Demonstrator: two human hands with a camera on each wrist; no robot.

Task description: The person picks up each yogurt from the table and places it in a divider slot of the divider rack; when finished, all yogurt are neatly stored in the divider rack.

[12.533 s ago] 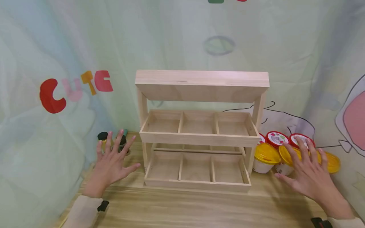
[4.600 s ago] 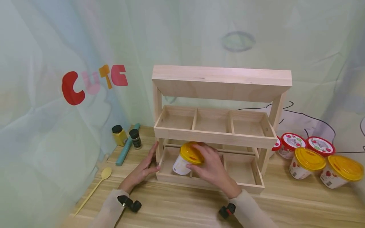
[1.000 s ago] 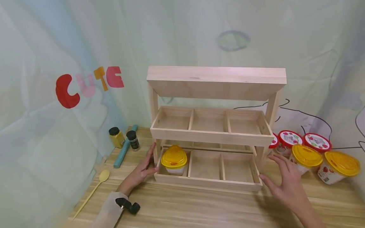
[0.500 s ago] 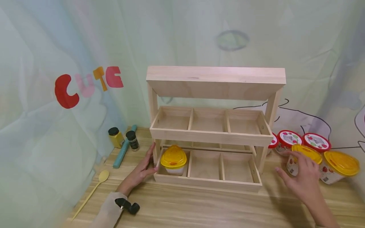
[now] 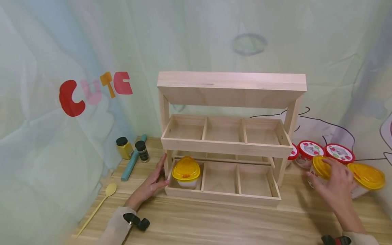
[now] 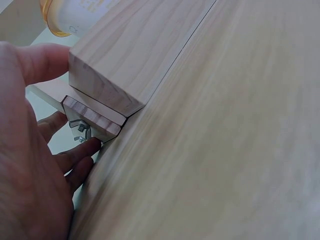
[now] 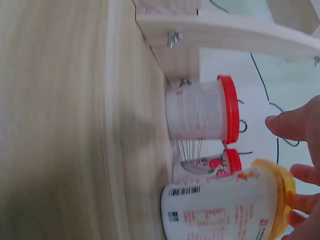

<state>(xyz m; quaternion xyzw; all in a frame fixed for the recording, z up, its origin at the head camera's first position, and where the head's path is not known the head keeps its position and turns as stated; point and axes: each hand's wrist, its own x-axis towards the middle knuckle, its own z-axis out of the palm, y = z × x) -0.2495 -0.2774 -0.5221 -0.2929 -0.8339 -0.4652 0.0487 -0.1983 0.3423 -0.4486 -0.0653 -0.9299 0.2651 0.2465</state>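
A two-tier wooden rack (image 5: 226, 148) stands mid-table, each tier split into three compartments. My left hand (image 5: 150, 187) rests at its lower left corner. In the left wrist view, the thumb touches the lower tray (image 6: 125, 60), and the fingers lie along the side by a wing-nut bolt. One yellow-lidded tub (image 5: 186, 170) sits upright in the lower left compartment. My right hand (image 5: 335, 183) is over another yellow-lidded tub (image 5: 321, 166) right of the rack. In the right wrist view, its fingers reach behind that tub's lid (image 7: 282, 200), while the thumb stands apart from it.
Another yellow-lidded tub (image 5: 367, 177) stands far right. Several red-lidded tubs (image 5: 310, 149) stand behind. Left of the rack are a yellow jar (image 5: 125, 149), a dark-capped shaker (image 5: 142, 153), a teal rod (image 5: 130, 168) and a yellow spoon (image 5: 101, 204). A printed curtain hangs behind.
Since the oldest frame, a yellow-lidded tub has come into the lower left compartment, set there by my right hand. Over the last second that hand moved right to another tub; my left hand stayed.
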